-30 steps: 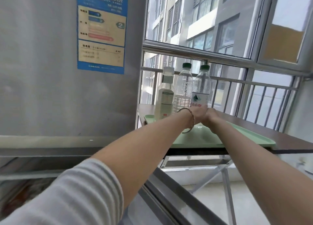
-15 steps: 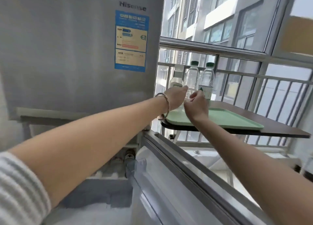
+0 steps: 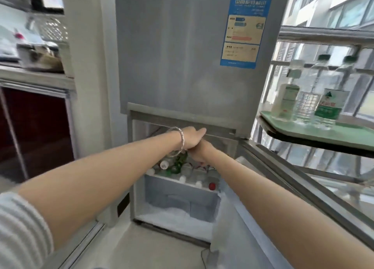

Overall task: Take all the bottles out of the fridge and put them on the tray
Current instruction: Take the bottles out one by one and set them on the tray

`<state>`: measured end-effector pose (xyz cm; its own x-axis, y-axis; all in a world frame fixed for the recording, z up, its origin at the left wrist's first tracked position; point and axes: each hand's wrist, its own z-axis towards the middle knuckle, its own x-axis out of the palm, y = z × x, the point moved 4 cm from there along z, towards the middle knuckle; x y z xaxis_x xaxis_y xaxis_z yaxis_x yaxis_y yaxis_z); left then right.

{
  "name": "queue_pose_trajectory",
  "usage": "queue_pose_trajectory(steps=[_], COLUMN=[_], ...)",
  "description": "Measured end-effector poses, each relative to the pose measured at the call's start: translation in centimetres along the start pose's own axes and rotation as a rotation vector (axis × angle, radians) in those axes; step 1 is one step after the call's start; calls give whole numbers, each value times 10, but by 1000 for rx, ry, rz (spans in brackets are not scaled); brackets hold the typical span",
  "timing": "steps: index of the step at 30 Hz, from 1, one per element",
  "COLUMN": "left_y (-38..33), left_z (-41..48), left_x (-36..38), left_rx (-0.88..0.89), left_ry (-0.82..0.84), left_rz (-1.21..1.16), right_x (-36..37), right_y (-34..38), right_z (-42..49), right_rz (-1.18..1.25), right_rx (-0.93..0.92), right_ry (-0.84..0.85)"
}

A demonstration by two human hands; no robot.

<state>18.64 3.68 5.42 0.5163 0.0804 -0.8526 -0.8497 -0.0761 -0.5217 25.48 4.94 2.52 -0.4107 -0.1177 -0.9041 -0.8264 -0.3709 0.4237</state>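
Observation:
The grey fridge (image 3: 182, 66) has its lower compartment open, and several bottles (image 3: 188, 171) lie packed on its upper shelf, one with a red cap (image 3: 211, 185). Both my hands are just inside the opening, above these bottles. My left hand (image 3: 192, 137), with a bracelet at the wrist, lies flat across my right hand (image 3: 199, 152) and holds nothing. The right hand's fingers dip toward the bottles and are hidden. On the right a green tray (image 3: 352, 134) bears three upright bottles: a white-capped one (image 3: 285, 98), a clear one (image 3: 307, 102) and a green-labelled one (image 3: 329, 104).
The lower fridge door (image 3: 253, 218) swings out to the right, under the dark table (image 3: 303, 138) that carries the tray. Frost covers the compartment floor (image 3: 168, 218). A counter with kitchenware (image 3: 36, 62) and a dark red cabinet (image 3: 40, 127) stand at the left. Window railings lie behind the tray.
Both hands have left the bottles on the tray and swung left and down into the open lower compartment. My view has turned from the tray to the fridge.

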Motion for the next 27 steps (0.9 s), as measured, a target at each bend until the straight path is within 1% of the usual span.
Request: queue_pose_trajectory(steps=[2,3,5,7,8,12,15,19,21,24,27], left_y=[38,54,88,118,132,175,202,224,231,238,240], left_z=[11,16,32,48,58,99,128,159,173,188,191], left_x=[13,20,35,48,55,85,110,136,148,163,165], left_rx=[-53,-66,-107,-170,-202,-242,-339,-470,-499,-539,-572], left_ry=[47,66,81,73,77,53,-1,55,43,-4,-36], left_rz=[30,46,42,23,-34,-76,-200,-253,-384,-663,-746], right_x=[37,56,95,125,136,167,186,208,215,219,219], right_y=[3,5,-4,-21,-30,-56,-75,-91,-96,-99,-100], right_z=[22,31,58,83,91,126,149,170,175,177,175], right_rz=[-62,-86,-131,-125,-104,-90,-147,-177,-184,-194,-186], right_rx=[4,-31,-8,63,120,237,282,291,295,279,273], right_ry=[98,116,201,221,230,173,161,141,128,106,110])
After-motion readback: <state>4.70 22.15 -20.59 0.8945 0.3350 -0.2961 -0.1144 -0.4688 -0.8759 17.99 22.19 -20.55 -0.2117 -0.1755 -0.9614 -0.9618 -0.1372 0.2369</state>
